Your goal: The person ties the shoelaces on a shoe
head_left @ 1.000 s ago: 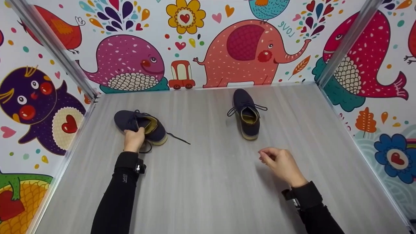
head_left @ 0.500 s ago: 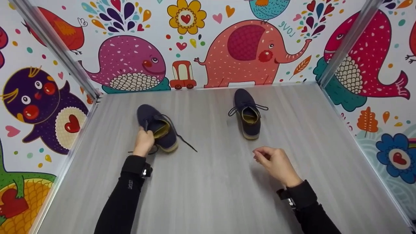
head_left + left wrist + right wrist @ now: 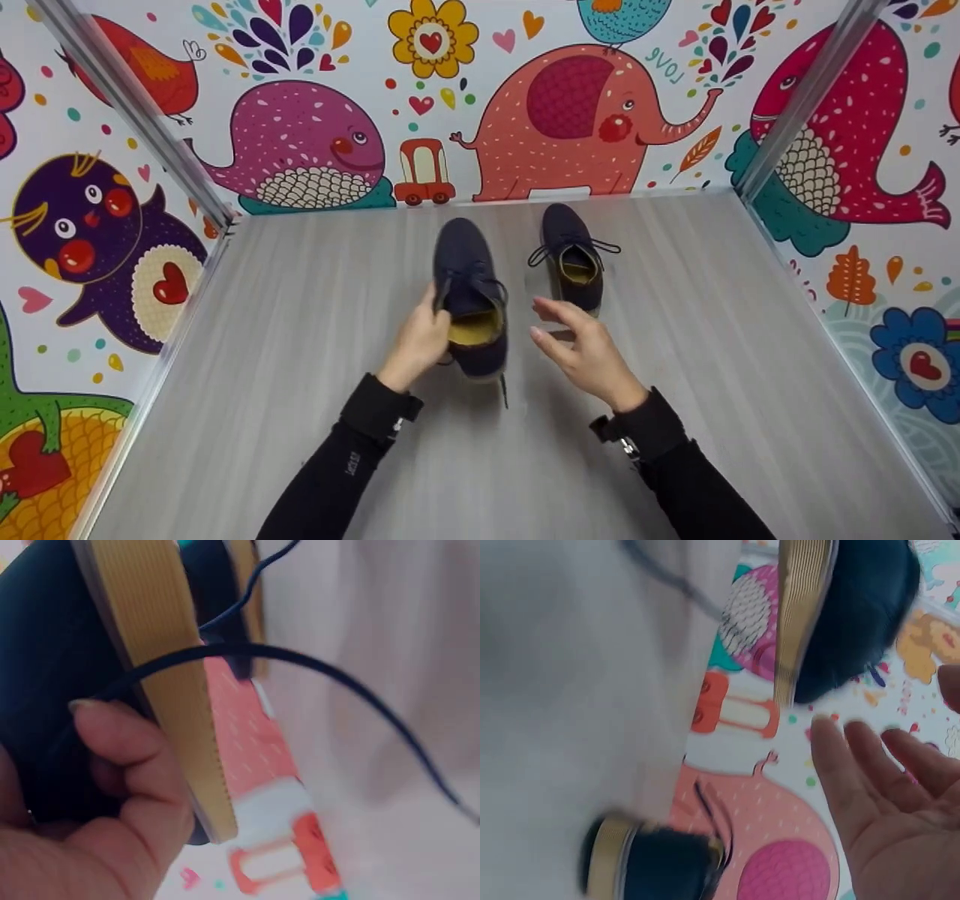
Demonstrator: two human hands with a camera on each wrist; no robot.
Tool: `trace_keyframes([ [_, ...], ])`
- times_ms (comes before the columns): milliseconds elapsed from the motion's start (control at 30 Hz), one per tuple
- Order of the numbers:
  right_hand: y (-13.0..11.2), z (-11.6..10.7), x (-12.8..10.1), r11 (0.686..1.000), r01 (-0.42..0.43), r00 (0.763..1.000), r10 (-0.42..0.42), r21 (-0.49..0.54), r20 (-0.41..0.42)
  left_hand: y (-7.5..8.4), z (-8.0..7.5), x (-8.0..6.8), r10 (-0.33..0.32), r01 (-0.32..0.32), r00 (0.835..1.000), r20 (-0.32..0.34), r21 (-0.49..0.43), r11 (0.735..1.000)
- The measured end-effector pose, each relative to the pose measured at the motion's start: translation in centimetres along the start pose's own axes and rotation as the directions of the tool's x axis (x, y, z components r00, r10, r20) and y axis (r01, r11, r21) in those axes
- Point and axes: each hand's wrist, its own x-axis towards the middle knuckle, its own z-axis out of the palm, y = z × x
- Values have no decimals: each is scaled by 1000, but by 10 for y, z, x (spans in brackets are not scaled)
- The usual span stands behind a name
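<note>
A navy lace-up shoe (image 3: 466, 255) with a yellow lining is held by my left hand (image 3: 417, 341), which pinches its left side near the opening. Its toe points toward the back wall and a loose lace (image 3: 300, 660) trails from it; the left wrist view shows its tan sole (image 3: 154, 637) close by. My right hand (image 3: 592, 356) hovers to the right of this shoe, fingers spread and holding nothing. Beyond that hand, a second navy shoe (image 3: 564, 225) stands on the floor with its laces tied in a bow, its heel partly covered by the hand.
Grey wood-look floor (image 3: 315, 450) spreads around the shoes. A back wall (image 3: 420, 169) printed with cartoon animals stands just past the toes, and metal-framed side panels (image 3: 105, 315) close off left and right.
My left hand has carried the held shoe rightward, beside the tied one, and turned its toe toward the wall. My right hand has moved left and forward, its fingers spreading.
</note>
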Motion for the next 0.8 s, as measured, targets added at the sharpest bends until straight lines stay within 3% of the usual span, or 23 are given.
trace_keyframes([
  [167,-8,3,9,999,-51,999,51,-1,-8,22,26,-15,12,-12,996,84,-4,1000],
  [300,-7,-3,8,992,-125,992,125,19,-22,25,40,-23,44,-50,993,112,55,997],
  [533,-3,-13,-6,974,-225,962,218,22,165,4,57,-29,13,-27,989,149,93,995],
  [800,14,-20,-20,950,-290,930,308,-117,201,-20,78,-38,-12,-12,983,185,129,992],
])
